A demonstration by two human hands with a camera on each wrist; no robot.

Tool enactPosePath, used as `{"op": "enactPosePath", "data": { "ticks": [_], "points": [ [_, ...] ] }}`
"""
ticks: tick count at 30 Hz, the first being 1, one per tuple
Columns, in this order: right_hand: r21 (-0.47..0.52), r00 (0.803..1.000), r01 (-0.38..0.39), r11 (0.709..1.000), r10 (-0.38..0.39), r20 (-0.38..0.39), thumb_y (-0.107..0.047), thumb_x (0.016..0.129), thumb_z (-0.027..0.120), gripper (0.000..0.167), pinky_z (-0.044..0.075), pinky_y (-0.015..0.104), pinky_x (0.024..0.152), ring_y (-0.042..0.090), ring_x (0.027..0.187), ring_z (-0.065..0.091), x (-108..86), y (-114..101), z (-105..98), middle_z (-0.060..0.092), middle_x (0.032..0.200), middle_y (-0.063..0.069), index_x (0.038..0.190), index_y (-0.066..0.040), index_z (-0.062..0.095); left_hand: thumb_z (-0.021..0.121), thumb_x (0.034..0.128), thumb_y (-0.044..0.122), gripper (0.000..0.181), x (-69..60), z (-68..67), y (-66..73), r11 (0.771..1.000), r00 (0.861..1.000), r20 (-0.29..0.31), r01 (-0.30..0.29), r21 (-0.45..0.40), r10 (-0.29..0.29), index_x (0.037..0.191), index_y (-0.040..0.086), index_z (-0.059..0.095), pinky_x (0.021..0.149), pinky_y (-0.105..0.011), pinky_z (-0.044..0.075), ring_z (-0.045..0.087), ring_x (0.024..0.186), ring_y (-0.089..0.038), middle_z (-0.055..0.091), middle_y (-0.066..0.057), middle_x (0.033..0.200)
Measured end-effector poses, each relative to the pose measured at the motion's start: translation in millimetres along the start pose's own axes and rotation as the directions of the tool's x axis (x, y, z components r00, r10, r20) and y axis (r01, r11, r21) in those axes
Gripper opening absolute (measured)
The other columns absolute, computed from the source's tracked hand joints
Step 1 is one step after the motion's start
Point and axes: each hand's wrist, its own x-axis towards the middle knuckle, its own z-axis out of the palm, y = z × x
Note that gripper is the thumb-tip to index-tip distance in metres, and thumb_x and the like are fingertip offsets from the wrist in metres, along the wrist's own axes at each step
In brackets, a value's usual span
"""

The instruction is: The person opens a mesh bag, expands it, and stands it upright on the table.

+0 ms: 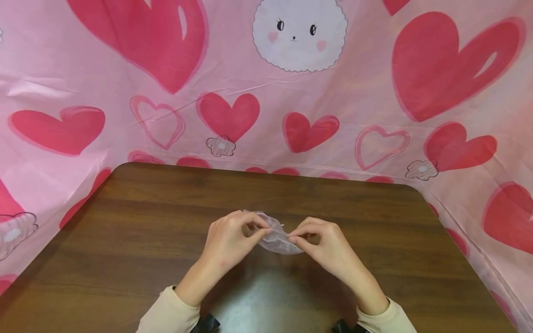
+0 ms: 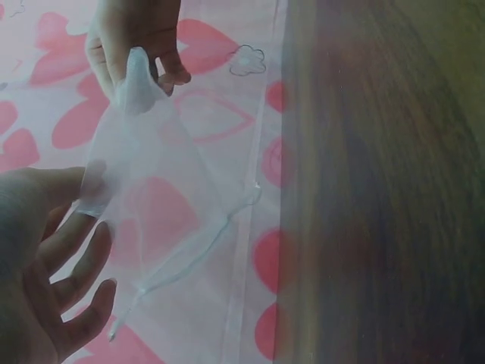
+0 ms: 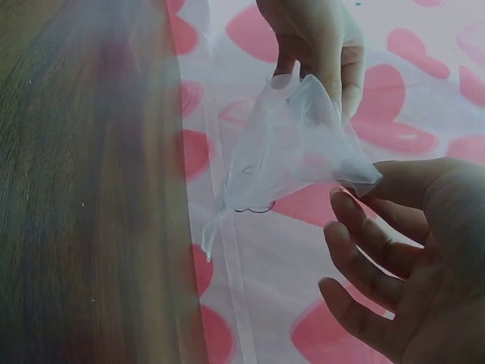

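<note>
A small, sheer white drawstring pouch [image 1: 278,243] is stretched between my two hands above the table. My left hand [image 1: 231,236] pinches one side of it between thumb and index finger. On the opposite side, my right hand [image 1: 326,240] pinches the fabric the same way. In the left wrist view the pouch [image 2: 144,174] hangs as a wide translucent sheet, with a white cord-like edge running slantwise to a thin loose end. The right wrist view shows the pouch [image 3: 295,144] gathered toward a narrow tail at its lower left. Whether anything is inside cannot be made out.
A dark brown wooden table [image 1: 158,217] with rounded far corners lies beneath the hands. Pink cloth [image 1: 266,88] printed with red hearts hangs behind it and along both sides. Beige sleeves [image 1: 170,314] cover the forearms at the near edge.
</note>
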Motion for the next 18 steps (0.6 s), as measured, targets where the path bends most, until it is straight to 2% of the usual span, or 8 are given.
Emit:
{"op": "enactPosePath", "data": {
  "ticks": [9, 13, 18],
  "points": [
    [-0.03, 0.998, -0.049, 0.998, 0.047, -0.041, -0.009, 0.08, 0.083, 0.015, 0.052, 0.034, 0.072, 0.005, 0.077, 0.062, -0.6, -3.6, -3.2, 0.067, 0.079, -0.023, 0.082, -0.022, 0.077, 0.087, 0.0764, 0.031, 0.014, -1.1, 1.1, 2.2, 1.0, 0.999, 0.038, 0.004, 0.015, -0.005, 0.084, 0.033, 0.075, 0.054, -0.024, 0.039, 0.05, 0.06, 0.001, 0.056, 0.021, 0.069],
    [-0.029, 0.998, -0.057, 0.998, 0.056, -0.041, -0.009, 0.079, 0.083, 0.015, 0.053, 0.035, 0.071, 0.006, 0.077, 0.062, -1.1, -3.0, -3.4, 0.067, 0.078, -0.022, 0.081, -0.022, 0.076, 0.086, 0.077, 0.031, 0.015, -1.3, 1.4, 1.8, 1.0, 0.999, 0.045, -0.021, 0.013, 0.021, 0.086, 0.034, 0.075, 0.055, -0.024, 0.04, 0.05, 0.061, 0.004, 0.06, 0.022, 0.07],
    [-0.029, 0.997, -0.074, 0.997, 0.073, -0.032, -0.011, 0.08, 0.083, 0.014, 0.053, 0.036, 0.072, 0.007, 0.077, 0.062, -1.3, -3.4, -3.3, 0.068, 0.078, -0.021, 0.08, -0.022, 0.075, 0.087, 0.0771, 0.029, 0.02, -1.3, 2.0, 1.3, 0.998, 0.995, 0.085, -0.059, -0.016, 0.06, 0.095, 0.032, 0.077, 0.057, -0.023, 0.042, 0.058, 0.065, 0.001, 0.065, 0.021, 0.075]
  ]
}}
